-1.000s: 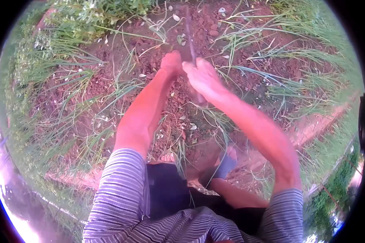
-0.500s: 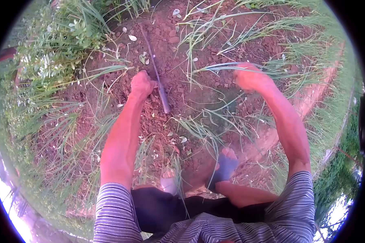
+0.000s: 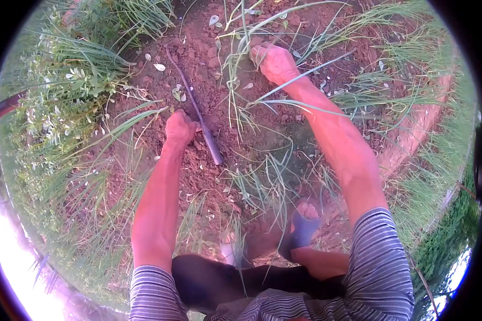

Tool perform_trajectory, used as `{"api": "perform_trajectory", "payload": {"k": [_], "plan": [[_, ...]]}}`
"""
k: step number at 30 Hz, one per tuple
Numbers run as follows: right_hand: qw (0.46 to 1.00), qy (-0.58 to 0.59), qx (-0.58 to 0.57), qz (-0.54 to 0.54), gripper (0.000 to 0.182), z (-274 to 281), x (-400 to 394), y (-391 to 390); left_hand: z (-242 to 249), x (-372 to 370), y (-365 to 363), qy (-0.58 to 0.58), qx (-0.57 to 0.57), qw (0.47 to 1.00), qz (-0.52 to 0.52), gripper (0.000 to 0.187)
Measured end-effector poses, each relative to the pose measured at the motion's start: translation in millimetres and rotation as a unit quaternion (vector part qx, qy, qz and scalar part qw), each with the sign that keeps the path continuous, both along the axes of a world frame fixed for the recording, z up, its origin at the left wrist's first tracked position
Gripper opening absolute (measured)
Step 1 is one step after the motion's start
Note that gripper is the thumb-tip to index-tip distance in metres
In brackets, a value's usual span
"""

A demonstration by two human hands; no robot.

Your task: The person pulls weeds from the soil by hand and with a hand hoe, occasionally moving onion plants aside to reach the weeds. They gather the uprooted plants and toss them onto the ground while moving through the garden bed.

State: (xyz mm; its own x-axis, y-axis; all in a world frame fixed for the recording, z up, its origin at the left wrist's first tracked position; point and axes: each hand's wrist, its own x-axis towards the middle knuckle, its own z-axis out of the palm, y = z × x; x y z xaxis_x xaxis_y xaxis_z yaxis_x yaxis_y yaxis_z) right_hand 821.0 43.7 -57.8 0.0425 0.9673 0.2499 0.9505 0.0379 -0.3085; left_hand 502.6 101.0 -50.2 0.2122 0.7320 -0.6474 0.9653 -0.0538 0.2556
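Observation:
My left hand (image 3: 181, 127) is closed low over the reddish soil (image 3: 198, 69), at the base of some green stalks (image 3: 139, 116); what its fingers hold is too small to make out. Just right of it lies a thin dark tool (image 3: 194, 101) with a thicker end (image 3: 212, 147). Farther forward, my right hand (image 3: 273, 61) has its fingers curled beside long green onion-like stalks (image 3: 235, 69). Whether those fingers grip a stalk is hidden.
Flowering weeds (image 3: 69, 88) grow thickly at the left. Loose green plants (image 3: 268, 179) lie before my feet, one in a blue-grey sandal (image 3: 304, 227). More green shoots (image 3: 407, 64) stand at the right, by a pale earth strip (image 3: 407, 136).
My right hand has moved left and forward to the upright stalks. My left hand stays low beside the tool. The view has shifted slightly.

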Motion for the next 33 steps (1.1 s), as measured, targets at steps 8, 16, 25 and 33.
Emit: {"api": "perform_trajectory", "payload": {"k": [8,16,25,33], "plan": [[0.938,0.295,-0.17,-0.064,0.019,13,14,34,8,6,2,0.034,-0.009,0.999,0.009,0.034],[0.886,0.222,-0.406,-0.021,0.036,30,7,80,8,7,4,0.043,-0.017,0.999,0.016,0.038],[0.943,0.041,-0.33,-0.021,0.024,50,-30,71,-11,-1,8,0.026,-0.03,0.998,0.042,0.037],[0.899,0.194,-0.375,-0.115,0.031,74,89,30,-6,2,8,0.027,-0.033,0.998,0.046,0.035]]}}
